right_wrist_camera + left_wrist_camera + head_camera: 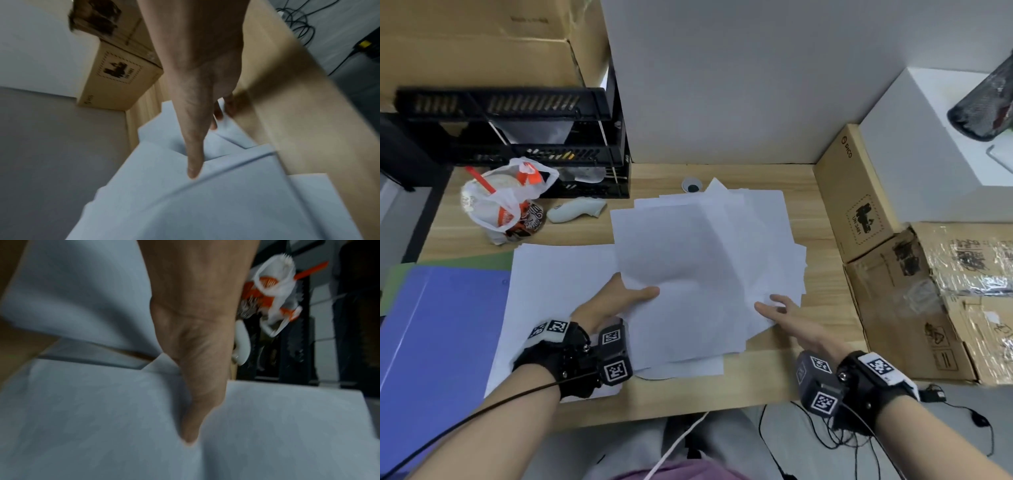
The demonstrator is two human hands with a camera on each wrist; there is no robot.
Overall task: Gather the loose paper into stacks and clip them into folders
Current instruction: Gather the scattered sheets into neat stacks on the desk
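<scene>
The person's left hand (pixel 619 301) pinches the near left edge of a messy pile of loose paper (pixel 705 260), thumb on top, fingers hidden beneath the sheets. The right hand (pixel 787 317) lies at the pile's near right edge, fingers straight and slightly spread, touching or just above the paper, holding nothing. The white sheets fan out crookedly between and beyond both hands. One larger sheet (pixel 551 294) lies flat under the left wrist. Further left of that hand lies a blue folder (pixel 438 329). Beyond it stands a bagged drink cup (pixel 505 202).

This looks like the gathering step. Next the hands likely need to square the sheets together before clipping.
</scene>
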